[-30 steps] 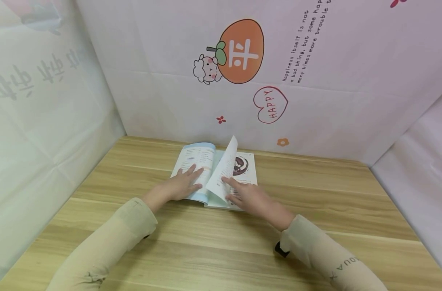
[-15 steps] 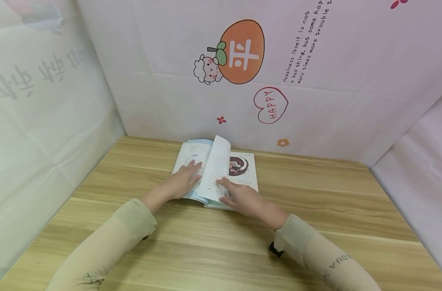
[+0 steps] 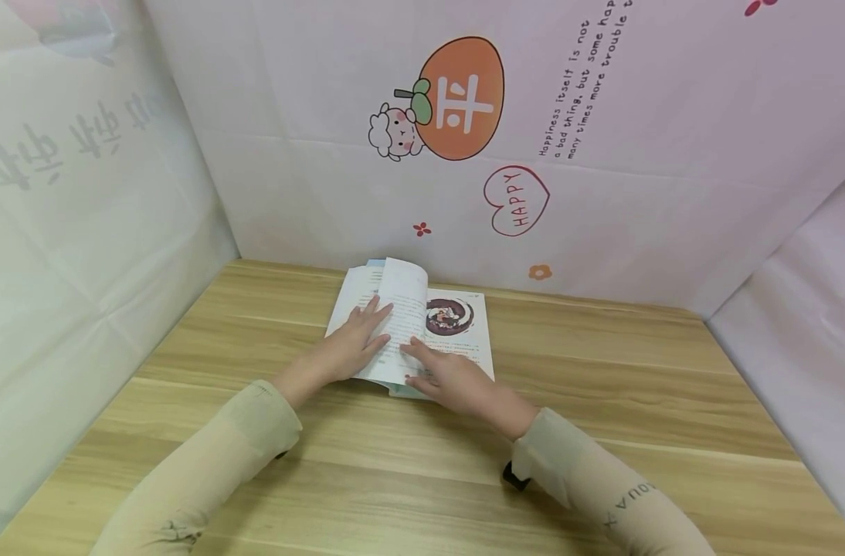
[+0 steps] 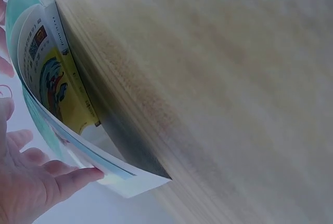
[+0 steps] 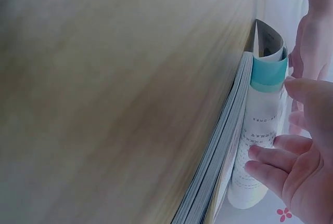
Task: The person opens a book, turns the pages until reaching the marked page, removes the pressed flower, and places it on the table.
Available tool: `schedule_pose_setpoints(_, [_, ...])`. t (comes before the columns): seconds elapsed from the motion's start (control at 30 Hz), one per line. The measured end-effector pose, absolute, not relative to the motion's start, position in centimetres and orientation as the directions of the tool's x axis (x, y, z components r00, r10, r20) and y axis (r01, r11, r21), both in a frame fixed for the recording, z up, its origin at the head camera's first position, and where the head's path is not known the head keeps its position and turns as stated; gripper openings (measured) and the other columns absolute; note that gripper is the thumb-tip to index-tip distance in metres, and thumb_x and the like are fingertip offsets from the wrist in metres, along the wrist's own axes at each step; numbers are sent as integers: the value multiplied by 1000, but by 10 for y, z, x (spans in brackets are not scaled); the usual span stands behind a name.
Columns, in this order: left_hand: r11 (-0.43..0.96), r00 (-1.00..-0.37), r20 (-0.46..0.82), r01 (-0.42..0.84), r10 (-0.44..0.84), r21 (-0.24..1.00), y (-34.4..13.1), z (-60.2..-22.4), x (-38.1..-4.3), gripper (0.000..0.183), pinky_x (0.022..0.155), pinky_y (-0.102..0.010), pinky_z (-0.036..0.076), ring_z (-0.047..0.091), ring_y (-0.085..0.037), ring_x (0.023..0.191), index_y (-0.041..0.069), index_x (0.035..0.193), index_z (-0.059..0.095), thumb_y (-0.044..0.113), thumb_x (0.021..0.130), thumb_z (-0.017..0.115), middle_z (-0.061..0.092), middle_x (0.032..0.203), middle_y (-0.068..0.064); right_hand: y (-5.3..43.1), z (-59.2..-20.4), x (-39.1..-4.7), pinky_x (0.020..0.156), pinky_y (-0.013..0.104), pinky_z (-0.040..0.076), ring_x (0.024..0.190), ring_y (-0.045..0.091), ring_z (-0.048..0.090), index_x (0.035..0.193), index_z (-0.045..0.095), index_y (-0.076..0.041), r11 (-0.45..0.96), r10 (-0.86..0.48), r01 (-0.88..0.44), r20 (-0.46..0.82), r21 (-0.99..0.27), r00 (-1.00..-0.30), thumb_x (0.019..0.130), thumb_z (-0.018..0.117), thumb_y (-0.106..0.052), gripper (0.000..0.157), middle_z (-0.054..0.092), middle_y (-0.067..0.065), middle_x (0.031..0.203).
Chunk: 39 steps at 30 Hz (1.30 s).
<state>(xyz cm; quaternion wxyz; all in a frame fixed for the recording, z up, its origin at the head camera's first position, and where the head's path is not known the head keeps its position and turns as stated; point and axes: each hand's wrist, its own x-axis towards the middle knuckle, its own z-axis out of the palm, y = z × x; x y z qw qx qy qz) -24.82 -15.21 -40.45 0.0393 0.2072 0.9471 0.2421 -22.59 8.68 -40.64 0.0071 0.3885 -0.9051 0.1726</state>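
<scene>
An open book point(image 3: 453, 340) lies on the wooden table near the back wall. One of its pages point(image 3: 405, 301) curves over toward the left half, showing lines of print. My left hand point(image 3: 349, 344) rests spread on the left pages, its fingertips on the turning page; in the left wrist view the left hand point(image 4: 36, 177) touches the lifted, bent pages from above. My right hand point(image 3: 453, 378) is at the turning page's lower right part. In the right wrist view, the fingers of the right hand point(image 5: 302, 156) are loosely extended against the curved page point(image 5: 260, 115).
The wooden table point(image 3: 408, 471) stretches in front of the book and to both sides. A white printed cloth point(image 3: 311, 193) hangs right behind the book, and more cloth point(image 3: 96, 255) stands at the left. Dark bands point(image 3: 516, 475) show at the cuffs.
The page has swung from nearly upright leftward onto the left half, exposing more of the right page's round picture. My right hand has moved left with it; the left hand has barely moved.
</scene>
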Motion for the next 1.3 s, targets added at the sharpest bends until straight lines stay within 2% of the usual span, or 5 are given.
schedule_pose_setpoints(0.6, [787,-887,10,415,462,455,-150,-405,-248,59,117,-67,18,3,-59,147,8,163,26,30,112,43,8,169,-19,79,-409,-223,88,40,57,49,1,47,151,51,-8,572,-762,-733,92,-367,-641,105,62,-25,50,41,19,157])
schedule_pose_setpoints(0.73, [790,-879,-28,413,476,452,-150,-405,-247,58,115,-70,19,1,-57,148,12,164,25,32,112,41,9,170,-15,78,-409,-222,93,40,56,51,2,50,149,53,-5,559,-778,-750,89,-355,-622,104,63,-23,49,41,20,156])
schedule_pose_setpoints(0.97, [815,-882,-101,375,460,441,-151,-403,-245,58,102,-83,23,1,-56,149,22,165,23,40,112,37,8,171,-9,78,-408,-221,98,40,54,84,17,73,147,55,-5,537,-798,-776,98,-331,-594,104,65,-24,48,43,18,155])
schedule_pose_setpoints(1.1, [821,-879,-132,362,458,441,-152,-402,-244,59,100,-85,22,2,-57,149,23,166,20,41,112,37,5,171,-10,81,-407,-222,102,41,51,113,28,69,149,53,-7,548,-795,-765,74,-337,-602,104,64,-27,50,40,16,158])
schedule_pose_setpoints(1.3, [843,-883,-171,335,437,421,-153,-404,-245,62,103,-82,23,2,-57,149,24,167,16,44,112,36,1,171,-13,90,-408,-224,102,44,51,117,29,67,149,53,-8,564,-789,-761,65,-321,-612,104,64,-28,51,42,14,157])
